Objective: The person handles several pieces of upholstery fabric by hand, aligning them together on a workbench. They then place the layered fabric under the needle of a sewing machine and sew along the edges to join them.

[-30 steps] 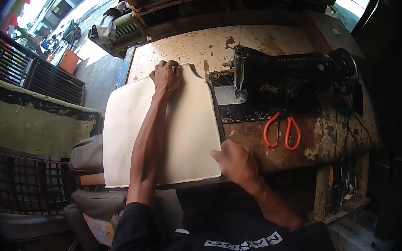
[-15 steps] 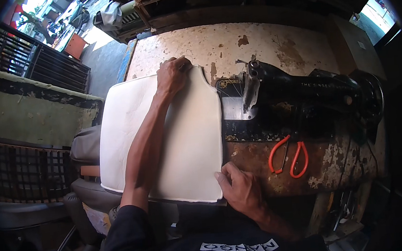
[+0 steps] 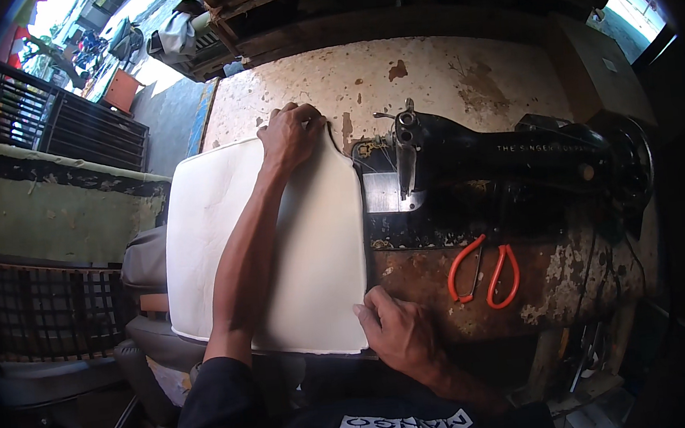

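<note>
"Worn worktop (image 3: 282, 81), surface flaking in brown patches. What stands on it?"

"Black sewing machine (image 3: 507, 142) at the right; red-handled tool (image 3: 515, 270) lying just nearer the person. Its exact kind is unclear."

"And the white panel (image 3: 313, 249)?"

"Flat on the worktop's left part, its right edge just beside the machine's base."

"Left hand (image 3: 291, 135)?"

"At the panel's far edge, fingers bent over it, forearm (image 3: 252, 254) crossing the panel. Fingertips are hidden; cannot tell whether they pinch."

"Right hand (image 3: 400, 331)?"

"At the near right corner, fingers curled, thumb touching the edge. A grasp there cannot be confirmed: the underside is out of sight."
</note>
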`<move>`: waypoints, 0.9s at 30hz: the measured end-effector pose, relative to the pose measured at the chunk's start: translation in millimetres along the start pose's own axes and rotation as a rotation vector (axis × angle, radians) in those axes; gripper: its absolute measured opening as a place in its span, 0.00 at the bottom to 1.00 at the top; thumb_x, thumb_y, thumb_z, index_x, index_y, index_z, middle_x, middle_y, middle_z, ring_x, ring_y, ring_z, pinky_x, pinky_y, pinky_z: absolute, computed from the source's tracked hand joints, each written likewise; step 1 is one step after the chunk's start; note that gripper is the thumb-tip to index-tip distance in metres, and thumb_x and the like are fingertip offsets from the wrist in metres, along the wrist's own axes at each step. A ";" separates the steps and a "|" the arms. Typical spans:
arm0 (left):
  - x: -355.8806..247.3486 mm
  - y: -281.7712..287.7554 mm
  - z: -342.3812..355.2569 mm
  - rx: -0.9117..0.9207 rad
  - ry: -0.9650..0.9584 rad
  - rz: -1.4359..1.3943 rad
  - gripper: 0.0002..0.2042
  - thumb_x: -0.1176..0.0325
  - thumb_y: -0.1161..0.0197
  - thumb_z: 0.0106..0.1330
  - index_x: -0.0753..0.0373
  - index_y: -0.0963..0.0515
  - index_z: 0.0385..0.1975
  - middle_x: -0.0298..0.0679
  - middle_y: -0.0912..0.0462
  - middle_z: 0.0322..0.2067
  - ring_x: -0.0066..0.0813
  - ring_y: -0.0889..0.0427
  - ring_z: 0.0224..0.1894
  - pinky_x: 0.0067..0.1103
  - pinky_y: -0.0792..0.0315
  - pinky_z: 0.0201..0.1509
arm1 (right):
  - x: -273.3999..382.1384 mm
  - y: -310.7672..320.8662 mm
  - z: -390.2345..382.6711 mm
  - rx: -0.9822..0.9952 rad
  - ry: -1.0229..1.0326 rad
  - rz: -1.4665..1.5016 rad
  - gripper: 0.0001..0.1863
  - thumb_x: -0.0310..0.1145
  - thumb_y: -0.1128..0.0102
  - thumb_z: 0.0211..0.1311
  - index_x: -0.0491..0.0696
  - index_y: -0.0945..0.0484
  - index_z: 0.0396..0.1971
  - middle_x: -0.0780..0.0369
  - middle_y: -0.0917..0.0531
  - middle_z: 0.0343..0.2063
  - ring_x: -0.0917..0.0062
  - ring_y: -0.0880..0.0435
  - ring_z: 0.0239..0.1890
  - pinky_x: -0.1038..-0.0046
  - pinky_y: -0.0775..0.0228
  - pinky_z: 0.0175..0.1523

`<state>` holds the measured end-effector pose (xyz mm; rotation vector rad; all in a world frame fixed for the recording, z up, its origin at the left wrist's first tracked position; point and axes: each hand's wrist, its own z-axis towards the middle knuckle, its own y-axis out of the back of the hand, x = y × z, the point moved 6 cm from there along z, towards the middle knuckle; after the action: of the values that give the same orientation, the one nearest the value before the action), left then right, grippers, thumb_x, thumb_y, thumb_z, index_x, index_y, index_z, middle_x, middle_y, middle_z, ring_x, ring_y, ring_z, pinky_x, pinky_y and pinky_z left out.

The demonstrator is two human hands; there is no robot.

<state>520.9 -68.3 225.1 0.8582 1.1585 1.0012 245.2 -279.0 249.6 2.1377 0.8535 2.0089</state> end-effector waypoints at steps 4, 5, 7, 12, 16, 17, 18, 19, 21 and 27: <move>-3.1 -4.5 -4.3 0.015 0.061 0.029 0.11 0.53 0.33 0.67 0.49 0.13 0.41 0.36 0.16 0.44 0.40 0.21 0.54 0.47 0.33 0.59 | 0.4 -0.5 -0.4 0.002 0.005 -0.039 0.10 0.34 0.40 0.70 0.44 0.27 0.33 0.53 0.17 0.23 0.54 0.14 0.26 0.57 0.25 0.31; -2.0 -6.6 -5.1 0.031 0.079 0.040 0.11 0.52 0.35 0.68 0.47 0.13 0.43 0.34 0.16 0.47 0.40 0.24 0.58 0.54 0.39 0.64 | 1.2 -0.7 -0.2 0.005 0.007 -0.039 0.10 0.34 0.40 0.70 0.44 0.27 0.33 0.53 0.17 0.23 0.54 0.14 0.26 0.57 0.25 0.31; -2.4 -7.0 -6.9 0.015 0.074 0.043 0.11 0.52 0.35 0.68 0.48 0.13 0.42 0.34 0.16 0.46 0.40 0.24 0.58 0.55 0.41 0.66 | 1.2 -0.4 -1.0 0.008 -0.010 -0.045 0.10 0.34 0.39 0.70 0.44 0.27 0.33 0.53 0.17 0.23 0.55 0.14 0.27 0.57 0.25 0.31; -2.8 -4.6 -9.5 -0.040 0.018 0.026 0.12 0.53 0.34 0.68 0.51 0.13 0.42 0.36 0.16 0.46 0.39 0.22 0.57 0.51 0.42 0.67 | 3.6 0.5 -3.1 -0.016 -0.006 -0.067 0.10 0.34 0.38 0.69 0.45 0.26 0.34 0.54 0.17 0.23 0.56 0.14 0.26 0.59 0.25 0.31; -2.4 -5.0 -8.8 -0.049 -0.002 0.019 0.12 0.53 0.35 0.68 0.52 0.13 0.41 0.36 0.15 0.45 0.39 0.21 0.55 0.49 0.41 0.66 | 3.5 0.4 -5.0 -0.047 0.005 -0.074 0.10 0.34 0.38 0.69 0.45 0.27 0.33 0.53 0.17 0.23 0.56 0.14 0.26 0.59 0.25 0.31; -1.3 -5.1 -9.0 -0.042 0.004 0.014 0.12 0.53 0.35 0.68 0.52 0.13 0.41 0.36 0.15 0.45 0.39 0.21 0.55 0.49 0.42 0.66 | 3.5 -0.1 -5.6 -0.048 0.006 -0.073 0.10 0.34 0.38 0.69 0.45 0.27 0.33 0.53 0.17 0.23 0.56 0.14 0.26 0.59 0.25 0.31; -0.7 -6.0 -8.0 -0.036 0.009 0.008 0.12 0.54 0.35 0.68 0.52 0.13 0.41 0.36 0.15 0.44 0.39 0.21 0.55 0.49 0.42 0.66 | 3.4 0.1 -5.5 -0.053 0.011 -0.076 0.10 0.34 0.38 0.69 0.45 0.27 0.33 0.53 0.17 0.23 0.56 0.14 0.26 0.59 0.25 0.31; -0.5 -6.7 -7.7 -0.039 0.006 0.008 0.12 0.54 0.35 0.68 0.52 0.13 0.41 0.36 0.15 0.44 0.39 0.21 0.55 0.49 0.42 0.66 | 3.3 0.1 -5.5 -0.058 0.017 -0.079 0.10 0.34 0.38 0.69 0.45 0.27 0.33 0.53 0.17 0.23 0.56 0.14 0.26 0.59 0.25 0.31; -1.8 -4.9 -8.4 -0.106 -0.047 -0.003 0.10 0.54 0.33 0.67 0.52 0.13 0.38 0.35 0.15 0.40 0.37 0.19 0.50 0.45 0.37 0.62 | 2.2 -0.8 -6.2 -0.063 0.019 -0.083 0.10 0.34 0.38 0.69 0.45 0.27 0.33 0.53 0.17 0.23 0.56 0.14 0.26 0.59 0.25 0.31; 2.6 -7.6 -4.6 -0.018 -0.013 -0.063 0.12 0.53 0.35 0.69 0.52 0.12 0.42 0.36 0.15 0.45 0.38 0.21 0.56 0.48 0.42 0.66 | 3.1 -0.4 -7.1 -0.077 0.027 -0.080 0.10 0.33 0.37 0.68 0.45 0.27 0.33 0.53 0.18 0.23 0.55 0.15 0.26 0.58 0.25 0.31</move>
<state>518.0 -68.2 216.3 0.8086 1.1570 0.9522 238.3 -279.5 253.2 2.0080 0.8367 2.0017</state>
